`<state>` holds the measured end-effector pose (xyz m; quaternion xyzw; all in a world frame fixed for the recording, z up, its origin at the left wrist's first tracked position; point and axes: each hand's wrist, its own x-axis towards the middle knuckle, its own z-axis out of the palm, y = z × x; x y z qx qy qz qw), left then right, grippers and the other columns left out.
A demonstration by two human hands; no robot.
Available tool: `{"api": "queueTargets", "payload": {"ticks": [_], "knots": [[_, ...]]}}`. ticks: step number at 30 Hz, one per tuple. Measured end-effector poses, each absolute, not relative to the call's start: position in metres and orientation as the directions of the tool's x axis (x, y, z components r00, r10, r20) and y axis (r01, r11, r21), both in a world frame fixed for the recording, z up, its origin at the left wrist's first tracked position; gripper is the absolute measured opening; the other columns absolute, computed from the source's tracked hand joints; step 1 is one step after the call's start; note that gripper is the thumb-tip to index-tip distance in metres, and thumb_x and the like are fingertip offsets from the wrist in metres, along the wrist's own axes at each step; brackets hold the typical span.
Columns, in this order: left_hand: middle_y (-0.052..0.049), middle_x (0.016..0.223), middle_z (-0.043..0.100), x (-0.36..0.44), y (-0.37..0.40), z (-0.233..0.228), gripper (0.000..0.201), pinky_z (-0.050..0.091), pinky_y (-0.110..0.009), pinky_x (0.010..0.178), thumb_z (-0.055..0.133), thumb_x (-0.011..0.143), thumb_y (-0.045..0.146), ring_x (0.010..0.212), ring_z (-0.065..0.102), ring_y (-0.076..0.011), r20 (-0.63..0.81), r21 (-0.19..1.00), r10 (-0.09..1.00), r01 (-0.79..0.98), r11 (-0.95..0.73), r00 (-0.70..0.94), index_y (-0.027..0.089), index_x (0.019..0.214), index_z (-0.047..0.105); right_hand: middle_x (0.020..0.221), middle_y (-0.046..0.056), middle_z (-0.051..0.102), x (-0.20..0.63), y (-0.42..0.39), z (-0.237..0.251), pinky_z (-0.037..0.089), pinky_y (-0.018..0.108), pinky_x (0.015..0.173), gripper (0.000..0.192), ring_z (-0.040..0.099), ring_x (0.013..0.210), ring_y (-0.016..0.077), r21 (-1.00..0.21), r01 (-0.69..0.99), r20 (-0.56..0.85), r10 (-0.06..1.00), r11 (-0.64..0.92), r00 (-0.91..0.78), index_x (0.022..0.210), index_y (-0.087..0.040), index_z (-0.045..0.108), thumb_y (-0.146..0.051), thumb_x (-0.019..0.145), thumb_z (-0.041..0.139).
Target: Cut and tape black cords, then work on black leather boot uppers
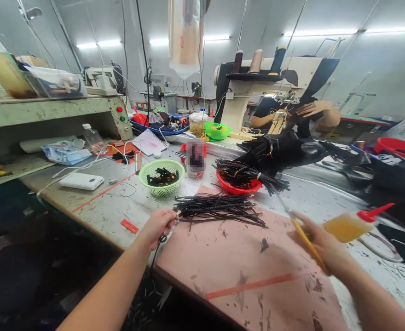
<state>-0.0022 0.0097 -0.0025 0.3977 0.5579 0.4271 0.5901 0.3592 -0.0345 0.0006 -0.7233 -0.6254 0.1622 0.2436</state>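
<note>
Near the front edge of the pink board [237,257], my left hand [159,225] pinches a thin black cord [156,253] that hangs past the edge, with a small dark loop below the fingers. A bundle of black cords [219,207] lies on the board just beyond it. My right hand [318,243], smeared by motion, is closed round a yellow-handled tool [306,239] with a thin metal end pointing up and left; its exact kind is unclear. Beyond the board, a red bowl [239,187] carries more bundled black cords.
A green basket [161,191] holds black pieces. A bottle of yellow liquid [347,226] with a red nozzle lies at right. A power bank [81,181] and a red tag [129,225] lie at left. Behind, a person's hands [309,109] are at a sewing machine [239,101].
</note>
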Motion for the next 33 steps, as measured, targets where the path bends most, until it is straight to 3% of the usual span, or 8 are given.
{"api": "queueTargets", "payload": {"ticks": [3,5,8,12,22,27,33], "knots": [[0.009,0.037,0.038,0.001,0.008,-0.003,0.019,0.011,-0.014,0.032,0.061,0.053,0.031,0.030,0.022,-0.0003,-0.316,0.943,0.948,-0.105,0.317,0.025,0.012,0.053,0.055,0.067,0.000,0.055,0.293,-0.049,0.013,0.043,0.027,0.055,0.050,0.050,0.056,0.0150,-0.805,0.589,-0.076,0.969,0.080,-0.235,0.116,-0.021,0.050,-0.048,0.075,0.052],[0.009,0.036,0.037,0.003,0.006,-0.002,0.019,0.010,-0.015,0.032,0.060,0.053,0.031,0.029,0.021,0.0000,-0.311,0.940,0.950,-0.136,0.311,0.027,0.013,0.053,0.055,0.065,-0.002,0.051,0.255,-0.053,0.020,0.039,0.024,0.051,0.041,0.046,0.052,0.0118,-0.857,0.507,-0.171,0.877,0.092,-0.449,0.111,-0.022,0.051,-0.048,0.079,0.048],[0.010,0.035,0.035,0.003,0.003,0.000,0.019,0.009,-0.015,0.031,0.059,0.053,0.032,0.027,0.019,0.0002,-0.305,0.935,0.952,-0.184,0.304,0.021,0.014,0.053,0.054,0.060,-0.003,0.047,0.218,-0.048,0.025,0.036,0.022,0.049,0.035,0.044,0.051,0.0112,-0.872,0.483,-0.247,0.780,0.079,-0.575,0.102,-0.021,0.053,-0.048,0.082,0.044],[0.011,0.033,0.034,0.001,0.000,0.000,0.019,0.007,-0.015,0.030,0.060,0.052,0.032,0.027,0.017,0.0002,-0.312,0.924,0.950,-0.229,0.306,0.011,0.014,0.053,0.054,0.064,-0.003,0.046,0.201,-0.038,0.021,0.036,0.022,0.050,0.037,0.043,0.053,0.0110,-0.879,0.477,-0.283,0.774,0.027,-0.566,0.101,-0.019,0.052,-0.050,0.081,0.044],[0.011,0.032,0.034,0.001,0.004,-0.006,0.018,0.007,-0.015,0.029,0.061,0.051,0.030,0.027,0.018,-0.0002,-0.315,0.904,0.949,-0.305,0.299,-0.003,0.013,0.053,0.055,0.065,-0.003,0.041,0.189,-0.037,0.000,0.033,0.021,0.048,0.049,0.039,0.053,0.0099,-0.924,0.382,-0.198,0.813,0.032,-0.548,0.097,-0.018,0.052,-0.062,0.078,0.042],[0.010,0.032,0.034,0.000,0.004,-0.006,0.017,0.007,-0.015,0.030,0.061,0.051,0.029,0.028,0.019,-0.0002,-0.310,0.902,0.951,-0.321,0.290,-0.013,0.013,0.052,0.055,0.065,-0.003,0.044,0.189,-0.037,-0.004,0.036,0.022,0.051,0.046,0.042,0.057,0.0114,-0.935,0.350,-0.169,0.809,0.049,-0.563,0.099,-0.019,0.052,-0.060,0.079,0.041],[0.010,0.032,0.033,-0.001,0.004,-0.009,0.016,0.006,-0.016,0.031,0.061,0.052,0.028,0.028,0.017,-0.0006,-0.301,0.900,0.954,-0.334,0.280,-0.013,0.014,0.053,0.055,0.065,-0.002,0.044,0.184,-0.040,-0.005,0.032,0.021,0.046,0.046,0.041,0.054,0.0113,-0.945,0.325,-0.161,0.846,0.016,-0.508,0.096,-0.021,0.056,-0.061,0.078,0.043]]}}
